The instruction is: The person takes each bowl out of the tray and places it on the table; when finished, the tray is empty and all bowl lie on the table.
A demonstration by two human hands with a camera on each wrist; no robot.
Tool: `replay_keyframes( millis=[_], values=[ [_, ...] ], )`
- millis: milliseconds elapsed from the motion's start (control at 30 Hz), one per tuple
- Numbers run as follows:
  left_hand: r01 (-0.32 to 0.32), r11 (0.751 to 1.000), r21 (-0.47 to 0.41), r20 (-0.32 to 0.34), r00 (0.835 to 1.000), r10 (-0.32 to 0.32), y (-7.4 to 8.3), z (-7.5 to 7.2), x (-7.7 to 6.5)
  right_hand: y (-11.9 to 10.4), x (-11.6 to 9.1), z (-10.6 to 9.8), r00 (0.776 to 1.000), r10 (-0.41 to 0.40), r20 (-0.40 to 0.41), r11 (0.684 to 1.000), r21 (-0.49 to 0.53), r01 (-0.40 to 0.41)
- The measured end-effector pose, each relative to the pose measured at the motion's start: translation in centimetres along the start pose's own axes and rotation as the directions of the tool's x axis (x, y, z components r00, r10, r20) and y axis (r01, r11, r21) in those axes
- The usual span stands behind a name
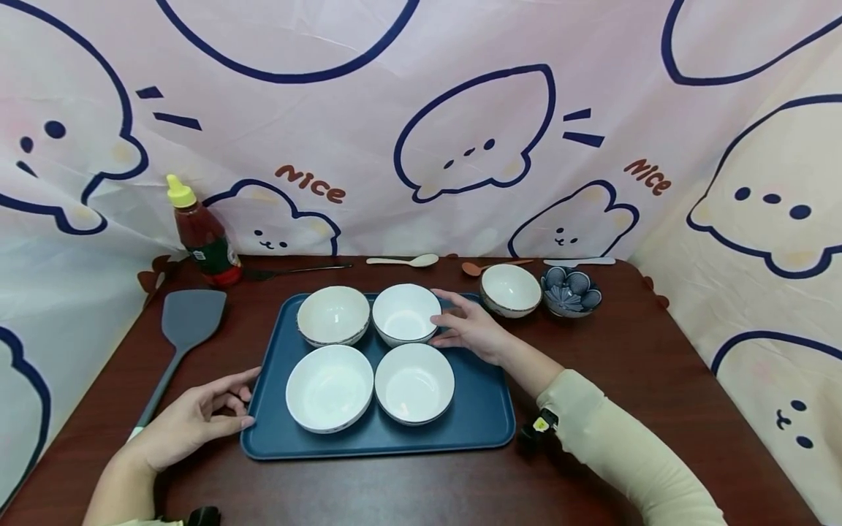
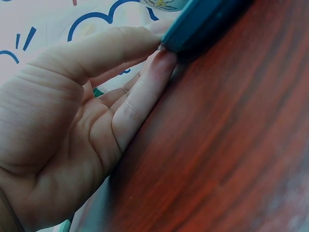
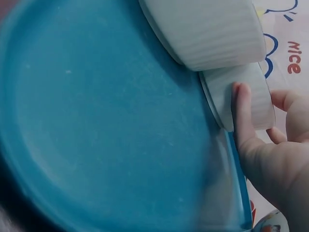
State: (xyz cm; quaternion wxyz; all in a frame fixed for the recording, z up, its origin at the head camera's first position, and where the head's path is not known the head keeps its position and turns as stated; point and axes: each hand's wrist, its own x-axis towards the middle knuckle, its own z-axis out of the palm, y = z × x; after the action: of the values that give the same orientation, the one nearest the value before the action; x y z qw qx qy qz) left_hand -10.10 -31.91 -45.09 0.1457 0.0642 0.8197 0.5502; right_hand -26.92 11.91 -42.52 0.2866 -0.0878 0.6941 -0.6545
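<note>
A blue tray (image 1: 480,420) lies on the table with two rows of bowls on its left and middle part. My left hand (image 1: 191,420) pinches the tray's left rim between thumb and fingers; the left wrist view shows the tray edge (image 2: 186,26) at its fingertips. At the back right of the group, my right hand (image 1: 475,327) holds a white bowl (image 1: 406,310) by its right side, with the thumb against the ribbed wall (image 3: 260,94). Beside it sits a cream bowl (image 1: 333,314). In front are a wide white bowl (image 1: 330,389) and a smaller white bowl (image 1: 415,383).
Behind the tray's right corner stand a bowl (image 1: 511,290) and a blue-patterned bowl (image 1: 570,292) holding small dishes. A grey spatula (image 1: 191,321) and a red sauce bottle (image 1: 209,245) are at left. Along the back lie a fork (image 1: 296,271), spoons (image 1: 404,261) and a knife (image 1: 579,261).
</note>
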Motion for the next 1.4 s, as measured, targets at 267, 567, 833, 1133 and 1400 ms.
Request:
replay_keyframes(
  millis=[267,567,833,1133,1400],
  values=[
    [-0.024,1.0,-0.002,-0.006,1.0,0.024,0.0,-0.1,-0.1,0.0,0.1,0.7,1.0,0.003,-0.03,0.998,0.067,-0.001],
    [-0.036,0.999,-0.021,0.01,0.999,0.036,0.1,0.1,0.0,-0.5,-0.4,0.7,0.993,0.001,-0.117,0.993,0.12,0.013],
    [-0.056,0.998,-0.035,0.013,0.998,0.056,0.0,0.1,0.2,-2.2,-1.7,-0.3,0.988,-0.054,-0.148,0.987,0.141,0.075],
    [-0.053,0.998,-0.016,0.008,0.999,0.053,-0.1,0.0,0.1,-3.3,-4.6,-1.9,0.984,-0.05,-0.172,0.994,0.091,0.066],
    [-0.035,0.999,-0.025,0.014,0.999,0.035,-0.3,0.1,0.1,-3.1,-7.8,-3.3,0.985,-0.036,-0.169,0.998,0.053,0.046]
  ],
)
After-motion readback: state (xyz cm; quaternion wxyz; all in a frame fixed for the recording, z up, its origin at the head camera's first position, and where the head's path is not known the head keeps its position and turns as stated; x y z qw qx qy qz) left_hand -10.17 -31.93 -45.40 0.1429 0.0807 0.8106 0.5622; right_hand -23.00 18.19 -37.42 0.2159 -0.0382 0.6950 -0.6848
